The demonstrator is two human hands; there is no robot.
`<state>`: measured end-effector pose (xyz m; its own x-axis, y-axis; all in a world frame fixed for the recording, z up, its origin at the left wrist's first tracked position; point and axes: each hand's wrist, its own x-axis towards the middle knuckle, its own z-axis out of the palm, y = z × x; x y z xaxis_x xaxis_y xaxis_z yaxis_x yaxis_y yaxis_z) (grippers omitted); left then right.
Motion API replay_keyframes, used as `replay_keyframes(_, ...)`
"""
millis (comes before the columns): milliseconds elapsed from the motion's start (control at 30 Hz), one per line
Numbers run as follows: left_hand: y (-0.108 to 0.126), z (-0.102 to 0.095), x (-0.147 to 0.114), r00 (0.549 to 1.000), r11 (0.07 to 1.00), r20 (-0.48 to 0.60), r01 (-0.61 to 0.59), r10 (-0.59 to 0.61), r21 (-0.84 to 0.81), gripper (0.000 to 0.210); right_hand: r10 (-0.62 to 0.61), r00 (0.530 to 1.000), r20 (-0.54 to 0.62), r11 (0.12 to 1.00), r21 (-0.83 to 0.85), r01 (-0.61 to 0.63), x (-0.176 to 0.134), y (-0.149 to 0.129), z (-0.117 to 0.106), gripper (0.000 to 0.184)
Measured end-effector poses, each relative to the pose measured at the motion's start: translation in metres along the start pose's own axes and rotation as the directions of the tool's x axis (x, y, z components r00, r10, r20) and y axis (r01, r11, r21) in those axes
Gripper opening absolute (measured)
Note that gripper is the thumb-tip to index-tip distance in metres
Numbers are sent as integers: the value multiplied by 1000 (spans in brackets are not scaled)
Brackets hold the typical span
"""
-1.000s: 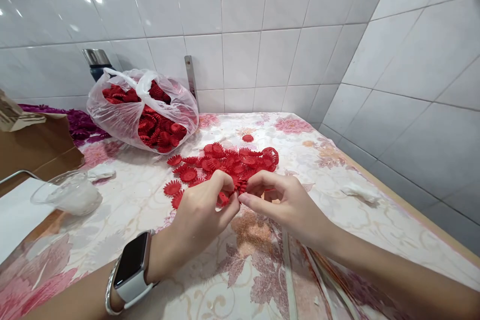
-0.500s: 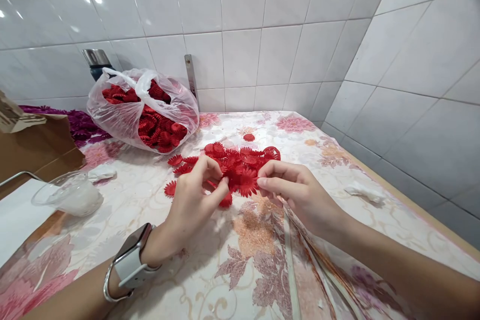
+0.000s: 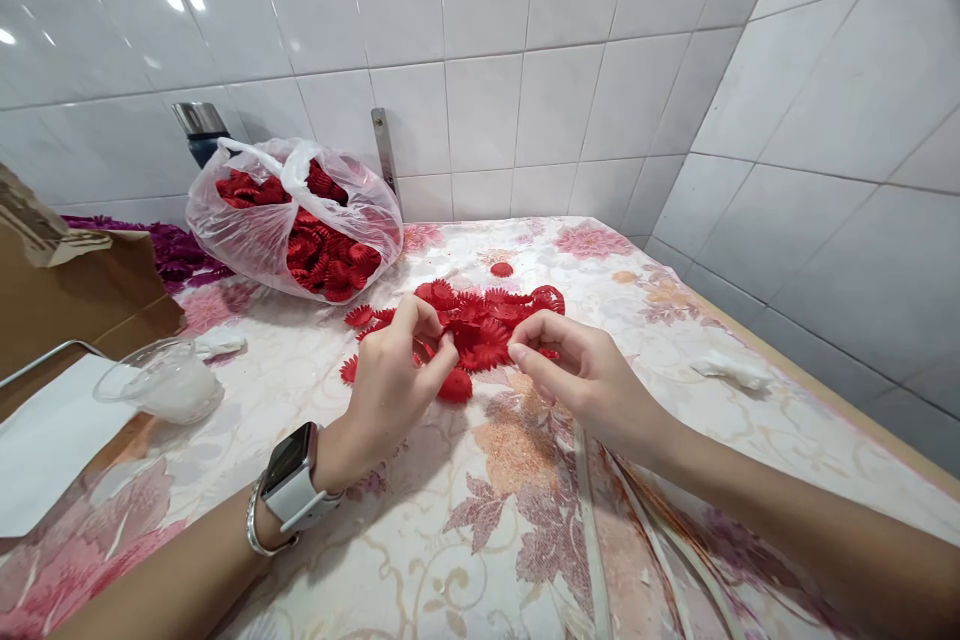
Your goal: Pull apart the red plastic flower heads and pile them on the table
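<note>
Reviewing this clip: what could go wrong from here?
The left hand pinches a red piece in its fingertips, so it might slip or bend; whether the right hand grips it too is unclear.

If dropped, it could get lost among the similar pieces in the pile just behind.

The open cup is left of the left hand; a wide swing of that arm might knock it.

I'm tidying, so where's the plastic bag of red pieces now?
In the head view, the plastic bag sits left of centre near the tiled wall, in front of the bottle and beyond the left hand.
</note>
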<state>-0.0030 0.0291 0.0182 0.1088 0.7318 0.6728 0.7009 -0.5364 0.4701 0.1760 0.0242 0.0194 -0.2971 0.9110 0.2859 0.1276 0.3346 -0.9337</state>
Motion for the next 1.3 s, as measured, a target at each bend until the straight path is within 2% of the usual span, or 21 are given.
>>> replay_keyframes(133,-1,2,-6,982,978,-11,-188,190,94,15,79,994,79,995,-64,-74,0,4,-3,23)
replay_keyframes(267,2,6,-14,920,905,-21,-379,391,194,14,134,983,127,977,-183,-110,-3,5,2,34)
replay_keyframes(333,3,8,-18,890,872,-13,-445,457,203,13,129,985,115,968,-231,-99,-5,5,5,37)
replay_keyframes(400,4,10,-20,882,867,-2,-463,472,183,13,108,987,122,967,-245,-75,-5,5,6,36)
replay_keyframes(500,7,10,-20,927,921,21,-374,374,112,12,74,985,155,972,-234,-36,-4,5,6,28)
replay_keyframes(567,8,7,-17,966,968,73,-251,249,27,11,45,984,175,980,-200,-9,-4,5,5,24)
replay_keyframes(633,9,4,-13,981,994,164,-99,104,-39,17,32,986,162,990,-142,-9,-2,5,3,22)
replay_keyframes(733,9,-2,-5,959,991,278,92,-62,-97,28,76,989,124,997,-27,-74,2,5,-2,23)
replay_keyframes(867,13,-8,2,918,938,359,261,-168,-228,25,114,989,94,985,121,-125,11,8,-8,28)
replay_keyframes(1100,20,-11,7,815,775,494,512,-302,-371,21,125,991,55,981,143,-132,19,15,-10,31)
replay_keyframes(1200,18,-10,8,795,723,506,561,-336,-402,15,112,992,51,983,139,-118,21,17,-11,31)
replay_keyframes(1300,17,-8,4,843,797,457,472,-283,-377,10,90,992,90,990,98,-99,20,16,-14,28)
